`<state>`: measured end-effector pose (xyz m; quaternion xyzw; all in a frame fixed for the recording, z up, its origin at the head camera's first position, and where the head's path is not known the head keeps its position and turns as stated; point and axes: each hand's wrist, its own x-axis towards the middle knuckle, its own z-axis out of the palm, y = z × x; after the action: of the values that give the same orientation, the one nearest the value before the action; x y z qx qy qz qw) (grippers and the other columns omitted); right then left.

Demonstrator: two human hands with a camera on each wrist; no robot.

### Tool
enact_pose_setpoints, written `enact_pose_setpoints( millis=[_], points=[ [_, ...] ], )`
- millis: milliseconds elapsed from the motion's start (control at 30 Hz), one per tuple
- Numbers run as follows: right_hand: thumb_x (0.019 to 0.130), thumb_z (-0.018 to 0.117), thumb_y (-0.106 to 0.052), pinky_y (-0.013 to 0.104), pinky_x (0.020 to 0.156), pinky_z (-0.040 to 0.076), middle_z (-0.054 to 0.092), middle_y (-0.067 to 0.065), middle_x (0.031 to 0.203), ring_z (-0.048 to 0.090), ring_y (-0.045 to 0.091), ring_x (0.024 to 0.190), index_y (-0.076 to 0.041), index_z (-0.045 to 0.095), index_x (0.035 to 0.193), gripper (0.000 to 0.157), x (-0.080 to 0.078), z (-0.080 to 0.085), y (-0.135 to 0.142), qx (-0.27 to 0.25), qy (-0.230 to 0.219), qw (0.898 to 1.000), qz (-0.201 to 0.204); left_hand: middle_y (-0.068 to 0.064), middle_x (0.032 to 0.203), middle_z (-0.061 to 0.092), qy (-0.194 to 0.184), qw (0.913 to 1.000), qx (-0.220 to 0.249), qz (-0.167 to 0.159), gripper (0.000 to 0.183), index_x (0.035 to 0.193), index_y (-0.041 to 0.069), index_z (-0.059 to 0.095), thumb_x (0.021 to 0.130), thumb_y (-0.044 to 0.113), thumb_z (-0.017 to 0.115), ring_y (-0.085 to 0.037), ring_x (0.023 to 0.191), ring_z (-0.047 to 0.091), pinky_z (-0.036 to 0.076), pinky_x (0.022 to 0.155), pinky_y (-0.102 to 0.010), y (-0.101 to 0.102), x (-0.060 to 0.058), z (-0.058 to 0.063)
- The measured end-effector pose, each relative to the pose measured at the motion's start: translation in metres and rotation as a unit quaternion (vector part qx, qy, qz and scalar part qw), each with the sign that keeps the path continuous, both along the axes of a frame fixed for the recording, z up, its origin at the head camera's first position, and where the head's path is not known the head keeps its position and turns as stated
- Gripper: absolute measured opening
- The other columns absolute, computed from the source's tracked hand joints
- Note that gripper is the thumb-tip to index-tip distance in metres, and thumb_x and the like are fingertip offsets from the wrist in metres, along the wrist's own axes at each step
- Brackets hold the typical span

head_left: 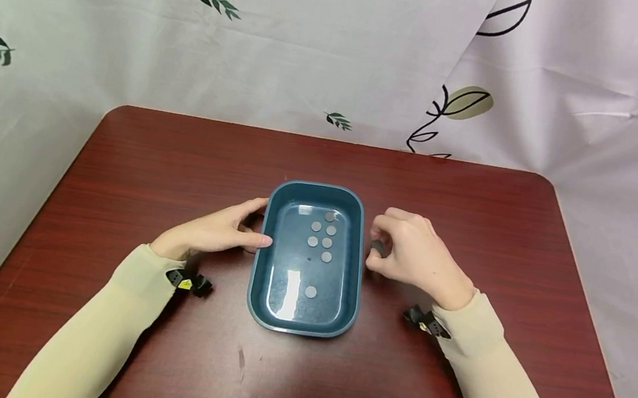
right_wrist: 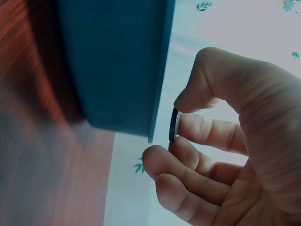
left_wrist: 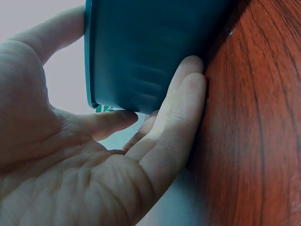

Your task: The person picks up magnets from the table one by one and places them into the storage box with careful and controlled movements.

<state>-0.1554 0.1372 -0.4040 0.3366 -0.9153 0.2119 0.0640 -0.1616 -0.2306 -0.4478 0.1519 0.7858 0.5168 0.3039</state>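
A blue plastic tray [head_left: 331, 306] lies on the table, longer side running away from me. Several small silvery discs [head_left: 311, 292], coin-like, lie flat on its floor, most of them in the upper right part. My left hand [head_left: 219, 229] holds the tray's left wall: the thumb hooks over the rim, while fingers [left_wrist: 181, 99] lie against the outer side near the tabletop. Just off the right wall is my right hand [head_left: 410, 249]. It pinches a thin disc [right_wrist: 173, 125] with a dark edge between thumb and fingers, level with the rim in the right wrist view.
The reddish-brown wooden table [head_left: 208, 156] has rounded far corners. Behind it and along the sides hangs a pale curtain [head_left: 292, 39] with leaf prints. Black straps with small devices [head_left: 199, 284] sit on both wrists.
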Motion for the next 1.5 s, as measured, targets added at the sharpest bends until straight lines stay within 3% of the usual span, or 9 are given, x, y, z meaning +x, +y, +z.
enact_pose_setpoints(
  millis=[567, 967, 1200, 1500],
  points=[
    [0.076, 0.076, -0.012, 0.022, 0.057, 0.047, 0.055, -0.002, 0.079, 0.050, 0.004, 0.064, -0.017, 0.062, 0.083, 0.016, 0.003, 0.004, -0.047, -0.027, -0.008, 0.997, 0.077, -0.014, 0.159, 0.039, 0.001, 1.0000, 0.002, 0.000, 0.087, 0.165, 0.020, 0.021, 0.098, 0.030, 0.074, -0.026, 0.105, 0.076, 0.063, 0.091, -0.042, -0.001, -0.002, -0.001],
    [0.078, 0.073, -0.011, 0.020, 0.057, 0.041, 0.049, -0.006, 0.078, 0.046, 0.007, 0.063, -0.016, 0.058, 0.082, 0.016, -0.004, -0.019, -0.084, -0.003, 0.010, 0.989, 0.149, -0.014, 0.160, 0.038, -0.007, 1.0000, 0.001, -0.005, 0.087, 0.166, 0.020, 0.017, 0.099, 0.031, 0.072, -0.026, 0.106, 0.075, 0.062, 0.092, -0.041, -0.001, -0.001, -0.001],
    [0.076, 0.072, -0.010, 0.022, 0.060, 0.041, 0.048, -0.007, 0.079, 0.046, 0.007, 0.065, -0.016, 0.059, 0.081, 0.016, -0.008, -0.034, -0.091, 0.016, 0.008, 0.986, 0.169, -0.014, 0.159, 0.040, -0.004, 1.0000, -0.005, -0.006, 0.087, 0.166, 0.021, 0.017, 0.099, 0.032, 0.072, -0.025, 0.106, 0.075, 0.062, 0.091, -0.040, 0.001, -0.001, 0.000],
    [0.077, 0.072, -0.007, 0.026, 0.064, 0.044, 0.052, -0.005, 0.081, 0.050, 0.009, 0.064, -0.015, 0.061, 0.084, 0.016, -0.009, -0.042, -0.092, 0.037, 0.015, 0.983, 0.178, -0.014, 0.161, 0.036, -0.004, 1.0000, -0.004, -0.002, 0.087, 0.166, 0.020, 0.017, 0.099, 0.031, 0.072, -0.026, 0.108, 0.074, 0.062, 0.091, -0.040, 0.000, -0.001, 0.000]
  ],
)
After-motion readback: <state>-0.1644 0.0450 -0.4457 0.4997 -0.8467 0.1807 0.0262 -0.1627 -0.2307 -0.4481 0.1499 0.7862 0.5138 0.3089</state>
